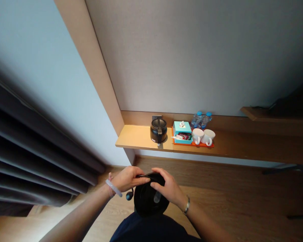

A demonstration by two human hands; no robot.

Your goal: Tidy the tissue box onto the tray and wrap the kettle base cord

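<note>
Close to my body is a black round object (146, 201), dark inside like a hollow bin or bowl, with a pale greyish oval patch in it; I cannot make out its exact kind. My left hand (132, 179) pinches a thin black strip or cord at its far left edge. On the far right rim, my right hand (168, 186) grips with the thumb inside and the fingers outside. A small dark rounded piece (129, 195) hangs on a thin cord below my left hand, left of the black object.
Ahead, a wooden shelf (136, 136) runs along the wall. It bears a black kettle (158, 131) and an orange tray (173, 136) with a turquoise tissue box (181, 127), sachets, two white mugs (198, 135) and two water bottles (197, 119). Grey curtains (27, 151) hang at left.
</note>
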